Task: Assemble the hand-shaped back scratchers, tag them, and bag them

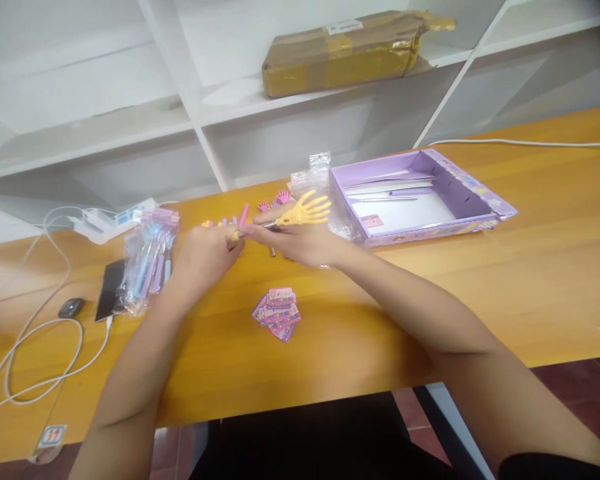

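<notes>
White shelving (186, 80) spans the upper part of the frame, with a cardboard package (350, 57) wrapped in glossy tape on it at upper centre. Below, a yellow-brown worktop (205, 367) crosses the frame; red floor tiles (580, 390) show at lower right.

On my head feed, both hands meet near centre on one yellow back scratcher (307, 209). Its hand-shaped end points right, fingers spread, with a thin metal rod running left from it. Left hand (207, 253): grip closed in a fist at the rod's left end, where a bit of yellow shows. Right hand (300, 243): grip closed on the rod, thumb laid along it near the yellow head. I note a pink stick (244, 214) just beyond the gap between the hands; whether either hand touches it, I cannot tell.

Behind the hands I count at least two pink hand-shaped heads (283, 197), partly hidden, near clear plastic bags (320, 177). Right of centre: purple open box (480, 193), flat sheets inside. Centre, nearer the lower edge: loose pile of pink and purple cards (279, 313).

Left side: clear packet of blue and purple handles (153, 260), overlapping a flat black device (109, 290); dark mouse (71, 307) beside it, white power strip (113, 221) above, white cables (45, 399) looping toward the left edge.
</notes>
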